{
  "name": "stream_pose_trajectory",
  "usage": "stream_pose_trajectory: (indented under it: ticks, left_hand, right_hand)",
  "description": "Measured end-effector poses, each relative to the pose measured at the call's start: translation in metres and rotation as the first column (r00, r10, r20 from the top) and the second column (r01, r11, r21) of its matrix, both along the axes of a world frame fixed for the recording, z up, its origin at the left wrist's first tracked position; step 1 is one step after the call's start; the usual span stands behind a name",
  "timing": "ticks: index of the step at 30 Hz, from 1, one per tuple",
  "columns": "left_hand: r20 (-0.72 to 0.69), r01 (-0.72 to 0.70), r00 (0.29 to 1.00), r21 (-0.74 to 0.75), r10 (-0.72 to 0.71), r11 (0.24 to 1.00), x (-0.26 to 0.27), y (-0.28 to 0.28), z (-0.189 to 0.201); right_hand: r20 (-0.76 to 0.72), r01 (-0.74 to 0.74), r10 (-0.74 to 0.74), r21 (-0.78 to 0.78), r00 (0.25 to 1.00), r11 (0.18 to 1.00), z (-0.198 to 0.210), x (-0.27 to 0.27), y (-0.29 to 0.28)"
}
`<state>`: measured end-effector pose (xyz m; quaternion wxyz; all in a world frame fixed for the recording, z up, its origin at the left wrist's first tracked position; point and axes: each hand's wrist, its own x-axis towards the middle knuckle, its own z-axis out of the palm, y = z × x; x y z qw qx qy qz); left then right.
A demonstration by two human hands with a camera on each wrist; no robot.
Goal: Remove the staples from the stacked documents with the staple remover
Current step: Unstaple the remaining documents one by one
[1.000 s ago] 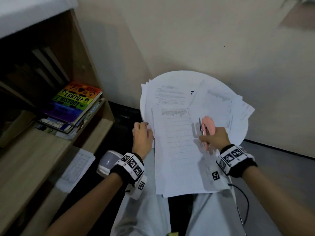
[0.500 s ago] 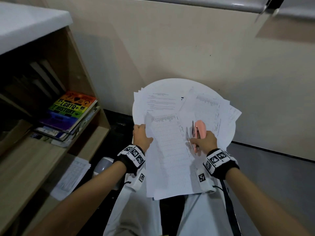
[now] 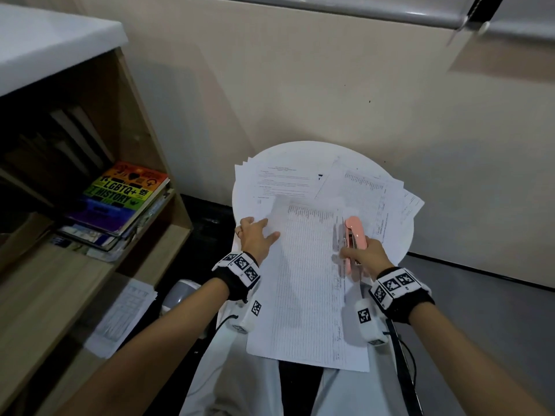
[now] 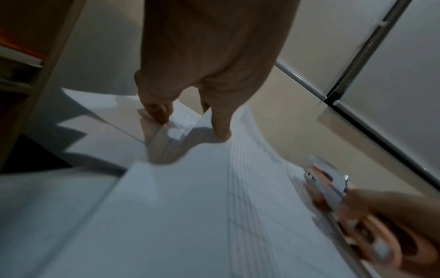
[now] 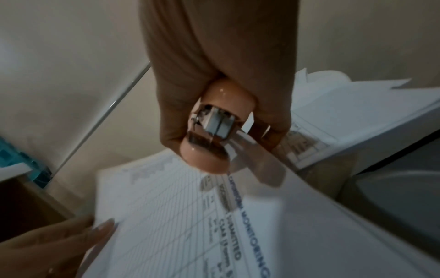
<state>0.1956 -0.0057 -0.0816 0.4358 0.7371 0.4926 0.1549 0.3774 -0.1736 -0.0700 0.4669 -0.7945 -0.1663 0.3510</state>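
Two hands work one stapled set of white printed documents [image 3: 303, 283] over a round white table [image 3: 243, 187].

The right hand [image 3: 365, 253] is clenched around a pink plastic staple remover with metal jaws [image 3: 354, 235], which juts forward past its knuckles; the right wrist view shows the fingers wrapped round the pink body and the metal end pointing down at the sheet's right edge, just under the fist. The left hand [image 3: 255, 235] lies on the left edge of the same sheets, fingers spread and fairly straight, thumb on the top page; in the left wrist view its fingertips [image 4: 156, 112] lift the corners of pages beneath. More loose white papers [image 3: 372, 187] lie fanned beyond both hands. A rainbow-covered book [image 3: 120, 196] sits on a wooden shelf [image 3: 36, 283], well to the left of the left hand.
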Motion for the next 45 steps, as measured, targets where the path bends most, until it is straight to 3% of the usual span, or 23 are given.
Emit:
stream_pose_trajectory:
  ticks: [6, 8, 14, 16, 19, 22, 25, 28, 30, 34, 39, 45]
  left_hand:
    - [0.095, -0.172, 0.978, -0.156, 0.188, 0.973, 0.005, 0.002, -0.001]
    - [0.154, -0.125, 0.976, -0.190, 0.156, 0.974, 0.003, 0.001, -0.003]
    - [0.331, 0.096, 0.941, -0.071, -0.067, 0.993, -0.002, -0.003, -0.003]
    - [0.392, 0.095, 0.918, -0.058, -0.064, 0.994, -0.005, 0.001, 0.000]
    - [0.483, 0.129, 0.872, -0.075, -0.077, 0.989, -0.010, 0.006, 0.011]
    - [0.573, 0.079, 0.815, 0.032, -0.083, 0.996, -0.013, 0.006, 0.050]
    - [0.665, -0.039, 0.738, 0.213, -0.116, 0.976, -0.013, 0.001, 0.109]
    - [0.663, -0.196, 0.718, 0.487, -0.214, 0.851, -0.008, -0.008, 0.159]
    - [0.675, -0.246, 0.694, 0.549, -0.250, 0.799, -0.004, -0.010, 0.177]
    - [0.707, -0.216, 0.669, 0.480, -0.229, 0.850, 0.006, -0.010, 0.179]
    - [0.712, -0.140, 0.686, 0.331, -0.150, 0.933, 0.009, 0.004, 0.153]
    - [0.761, -0.081, 0.640, 0.209, -0.110, 0.975, 0.022, 0.008, 0.164]
  right_hand:
    - [0.051, 0.069, -0.069, -0.006, 0.996, 0.998, -0.015, -0.001, 0.000]
    - [0.067, 0.045, -0.045, 0.001, 0.997, 0.999, -0.015, -0.002, 0.000]
    - [0.040, -0.029, 0.026, 0.077, 0.999, 0.997, -0.008, 0.001, 0.004]
    - [0.017, 0.021, -0.022, 0.058, 1.000, 0.998, -0.006, 0.005, 0.007]
    - [0.022, -0.083, 0.082, 0.025, 0.996, 0.996, 0.008, 0.008, 0.005]
    - [0.086, -0.180, 0.170, 0.139, 0.982, 0.974, 0.040, 0.002, 0.001]
    - [0.239, -0.121, 0.030, 0.374, 0.971, 0.919, 0.077, -0.007, 0.003]
    - [0.314, -0.073, -0.154, 0.607, 0.937, 0.791, 0.118, -0.022, 0.011]
    - [0.353, -0.136, -0.171, 0.697, 0.920, 0.704, 0.138, -0.030, 0.015]
    - [0.479, -0.276, -0.088, 0.635, 0.873, 0.722, 0.143, -0.027, 0.018]
    - [0.458, -0.240, -0.074, 0.589, 0.886, 0.772, 0.135, -0.013, 0.016]
    - [0.401, -0.217, -0.019, 0.534, 0.916, 0.817, 0.140, -0.002, 0.023]
